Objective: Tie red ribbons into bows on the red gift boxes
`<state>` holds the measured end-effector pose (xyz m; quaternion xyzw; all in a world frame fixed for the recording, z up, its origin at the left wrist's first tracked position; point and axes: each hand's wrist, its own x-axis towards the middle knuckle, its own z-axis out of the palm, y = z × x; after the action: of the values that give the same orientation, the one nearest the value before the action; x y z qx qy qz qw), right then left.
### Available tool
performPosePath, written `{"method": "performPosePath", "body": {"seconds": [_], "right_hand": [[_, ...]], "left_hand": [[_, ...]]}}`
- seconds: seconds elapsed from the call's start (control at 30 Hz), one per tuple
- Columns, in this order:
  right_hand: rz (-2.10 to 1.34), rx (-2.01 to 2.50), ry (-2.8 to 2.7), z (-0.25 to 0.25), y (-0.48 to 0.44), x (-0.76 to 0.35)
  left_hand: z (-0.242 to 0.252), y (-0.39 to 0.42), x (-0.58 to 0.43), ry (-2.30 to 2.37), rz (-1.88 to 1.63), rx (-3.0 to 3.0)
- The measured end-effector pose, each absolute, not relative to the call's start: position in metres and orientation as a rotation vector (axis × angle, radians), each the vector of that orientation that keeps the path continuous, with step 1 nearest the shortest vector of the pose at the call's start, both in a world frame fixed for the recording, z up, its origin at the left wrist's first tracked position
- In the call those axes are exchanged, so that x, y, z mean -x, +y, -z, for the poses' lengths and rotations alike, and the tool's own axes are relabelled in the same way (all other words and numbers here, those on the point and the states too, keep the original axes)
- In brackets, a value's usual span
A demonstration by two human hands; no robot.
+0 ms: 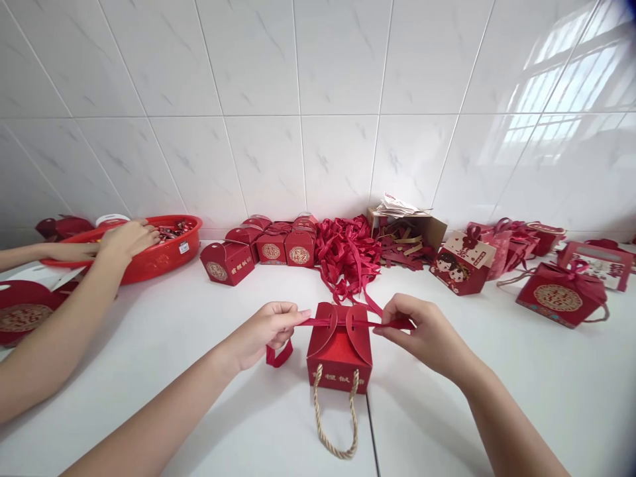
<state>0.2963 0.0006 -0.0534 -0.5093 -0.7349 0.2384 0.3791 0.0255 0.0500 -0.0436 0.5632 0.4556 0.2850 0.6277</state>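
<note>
A small red gift box with a beige rope handle stands on the white table in front of me. A red ribbon runs through the slots in its two top flaps. My left hand pinches the ribbon's left end, which loops down beside the box. My right hand pinches the ribbon's right end. Both hands are closed on the ribbon and pull it taut across the box top.
A pile of red ribbons lies behind the box, with closed red boxes to its left. A cardboard box and decorated red boxes sit on the right. Another person's hands reach into a red basin at left.
</note>
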Motion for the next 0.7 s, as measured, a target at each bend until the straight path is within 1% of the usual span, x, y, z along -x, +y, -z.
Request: {"method": "performPosePath", "body": {"seconds": [0.07,0.13,0.27,0.33,0.43,0.5,0.63,0.7], "right_hand": [[-0.457,1.299,-1.919,0.058,0.000,-0.298],[-0.380,1.331,-1.972,0.066,0.002,-0.301],[-0.404,1.471,-2.106,0.079,0.005,-0.304],[-0.355,1.530,-2.115,0.079,-0.001,-0.306],[-0.251,1.548,-2.052,0.073,-0.024,-0.309],[-0.315,1.560,-2.016,0.067,-0.043,-0.310],[-0.624,1.642,-2.050,0.065,-0.063,-0.300],[-0.697,1.691,-2.110,0.072,-0.062,-0.289]], "left_hand": [[0.045,0.051,-0.022,1.108,-0.595,-1.321],[0.050,0.053,-0.020,1.152,-0.557,-1.363],[0.068,0.058,-0.017,1.215,-0.505,-1.516],[0.077,0.060,-0.014,1.344,-0.621,-1.628],[0.085,0.057,-0.007,1.569,-0.921,-1.778],[0.085,0.050,-0.002,1.604,-0.961,-1.868],[0.076,0.027,-0.005,1.494,-0.631,-1.936],[0.069,0.017,-0.012,1.482,-0.473,-1.958]]}}
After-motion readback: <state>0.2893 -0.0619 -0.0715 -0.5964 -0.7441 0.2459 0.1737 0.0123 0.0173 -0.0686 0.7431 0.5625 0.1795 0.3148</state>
